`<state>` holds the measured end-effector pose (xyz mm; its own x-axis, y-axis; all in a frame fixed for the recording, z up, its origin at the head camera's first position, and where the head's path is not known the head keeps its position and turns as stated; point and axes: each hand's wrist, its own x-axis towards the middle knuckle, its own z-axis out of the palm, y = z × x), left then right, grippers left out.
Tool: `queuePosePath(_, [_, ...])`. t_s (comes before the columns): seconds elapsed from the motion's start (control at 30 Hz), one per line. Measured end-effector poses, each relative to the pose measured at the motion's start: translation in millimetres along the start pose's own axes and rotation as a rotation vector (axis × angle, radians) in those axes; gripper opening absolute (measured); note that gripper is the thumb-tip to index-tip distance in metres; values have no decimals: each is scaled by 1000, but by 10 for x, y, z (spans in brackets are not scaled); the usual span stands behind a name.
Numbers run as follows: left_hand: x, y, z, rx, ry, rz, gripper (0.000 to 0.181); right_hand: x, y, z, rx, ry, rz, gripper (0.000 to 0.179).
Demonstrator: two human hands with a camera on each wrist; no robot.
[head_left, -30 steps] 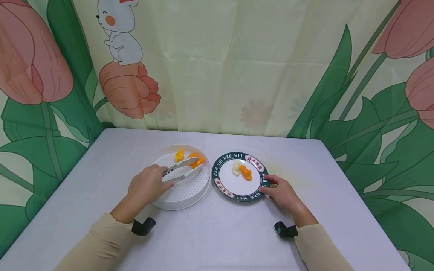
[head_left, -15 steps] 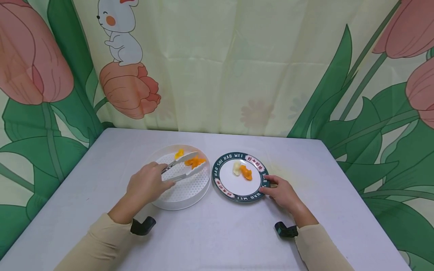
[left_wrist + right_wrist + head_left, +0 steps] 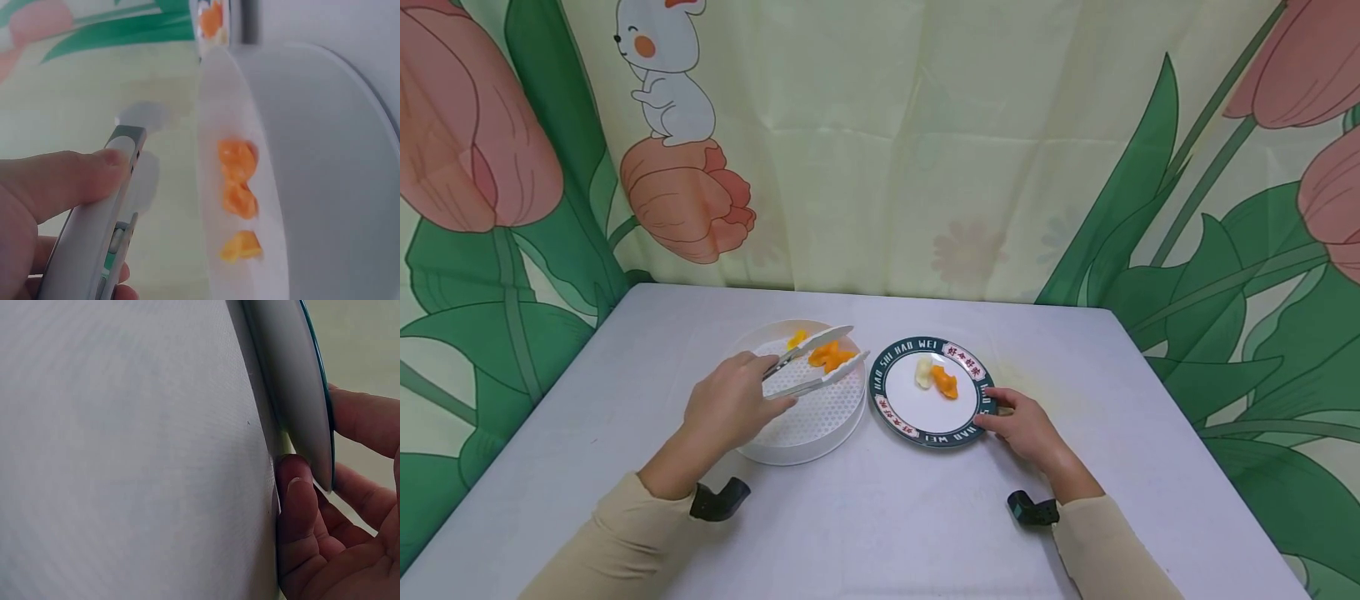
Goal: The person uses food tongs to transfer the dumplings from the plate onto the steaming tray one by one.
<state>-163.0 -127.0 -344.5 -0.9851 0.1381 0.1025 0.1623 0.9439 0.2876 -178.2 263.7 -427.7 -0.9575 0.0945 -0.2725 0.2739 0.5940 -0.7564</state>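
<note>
My left hand [image 3: 726, 402] grips metal tongs [image 3: 790, 357] by the handle, also seen as a grey handle under the thumb in the left wrist view. The tong tips are spread apart over the right part of a round white perforated tray [image 3: 801, 452]. Small orange lumpy pieces [image 3: 831, 358] lie in it between the tips, with nothing pinched. A yellow piece [image 3: 797, 339] lies farther back, partly behind the tongs. My right hand [image 3: 1021, 425] pinches the right rim of a green-rimmed plate [image 3: 910, 418], fingers on both faces of the rim.
On the plate lie a pale piece [image 3: 923, 373] and an orange piece [image 3: 943, 382]. Tray and plate stand side by side on the white-covered table [image 3: 880, 525]. A printed curtain [image 3: 880, 167] hangs behind the table's far edge.
The tong tips have spread wider and moved up and right, off the orange pieces they were around. The orange pieces stay in the tray. My right hand and the plate look still.
</note>
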Motion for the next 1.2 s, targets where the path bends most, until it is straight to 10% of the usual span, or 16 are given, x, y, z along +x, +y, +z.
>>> queuePosePath(1.2, [324, 877, 539, -63, -124, 201, 55, 8, 6, -5, 6, -2, -15, 67])
